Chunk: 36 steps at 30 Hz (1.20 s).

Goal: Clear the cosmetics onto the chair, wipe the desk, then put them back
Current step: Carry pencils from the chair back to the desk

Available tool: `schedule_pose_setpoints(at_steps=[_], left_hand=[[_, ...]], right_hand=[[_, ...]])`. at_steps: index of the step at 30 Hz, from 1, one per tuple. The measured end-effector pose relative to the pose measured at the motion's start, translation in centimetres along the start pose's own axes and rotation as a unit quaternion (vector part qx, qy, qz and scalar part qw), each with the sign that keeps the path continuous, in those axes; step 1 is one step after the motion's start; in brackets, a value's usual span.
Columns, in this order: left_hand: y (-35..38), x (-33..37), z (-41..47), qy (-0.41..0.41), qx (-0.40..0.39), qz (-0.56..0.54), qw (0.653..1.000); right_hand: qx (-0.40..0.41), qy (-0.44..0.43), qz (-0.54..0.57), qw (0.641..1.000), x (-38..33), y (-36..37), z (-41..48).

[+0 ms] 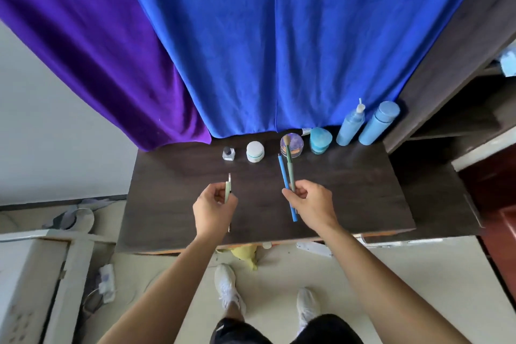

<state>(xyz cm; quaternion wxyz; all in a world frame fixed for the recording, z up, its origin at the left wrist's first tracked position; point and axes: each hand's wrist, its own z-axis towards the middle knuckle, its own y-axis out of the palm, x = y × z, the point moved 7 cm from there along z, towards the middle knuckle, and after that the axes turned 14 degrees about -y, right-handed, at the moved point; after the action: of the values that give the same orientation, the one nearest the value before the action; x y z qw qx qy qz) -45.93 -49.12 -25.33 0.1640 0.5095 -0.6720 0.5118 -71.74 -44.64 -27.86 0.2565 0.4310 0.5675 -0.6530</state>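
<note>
My left hand is closed on a thin pale green tool with a metal tip, held above the dark wooden desk. My right hand grips a blue pencil and a green makeup brush together, bristles pointing away. Along the desk's back edge stand a small dark-capped glass bottle, a white jar, a clear purple-lidded jar, a teal jar, a blue pump bottle and a blue capped bottle.
Blue and purple curtains hang behind the desk. A dark cabinet rises at the right. A yellow cloth lies under the desk's front edge. White furniture and a power strip sit at lower left.
</note>
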Motion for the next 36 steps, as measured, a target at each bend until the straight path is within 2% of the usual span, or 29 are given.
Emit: schedule_pose_setpoints(at_steps=[6, 12, 18, 24, 27, 31, 36], left_hand=[[1.2, -1.3, 9.2, -0.040, -0.047, 0.062, 0.996], [3.2, -2.3, 15.1, -0.044, -0.081, 0.127, 0.988], [3.5, -3.3, 17.4, -0.024, -0.077, 0.221, 0.972], [2.2, -2.9, 16.4, 0.010, -0.088, 0.285, 0.955], [0.7, -0.8, 14.7, 0.082, -0.050, 0.309, 0.946], [-0.7, 5.1, 10.1, 0.233, 0.019, 0.320, 0.918], [0.5, 16.2, 0.8, 0.435, 0.088, 0.286, 0.849]], right_hand=[[0.007, 0.085, -0.049, 0.995, 2.0, 5.2, 2.0], [0.019, 0.163, -0.071, 0.984, 3.9, 9.1, 4.1], [0.008, 0.197, -0.110, 0.974, 4.4, 9.7, 5.1], [-0.029, 0.170, -0.177, 0.969, 2.5, 7.3, 4.8], [-0.008, 0.113, -0.206, 0.972, 0.6, 4.3, 4.8], [0.059, -0.019, -0.261, 0.963, -3.5, -1.5, 5.0], [0.199, -0.162, -0.348, 0.901, -9.4, -12.4, 3.8]])
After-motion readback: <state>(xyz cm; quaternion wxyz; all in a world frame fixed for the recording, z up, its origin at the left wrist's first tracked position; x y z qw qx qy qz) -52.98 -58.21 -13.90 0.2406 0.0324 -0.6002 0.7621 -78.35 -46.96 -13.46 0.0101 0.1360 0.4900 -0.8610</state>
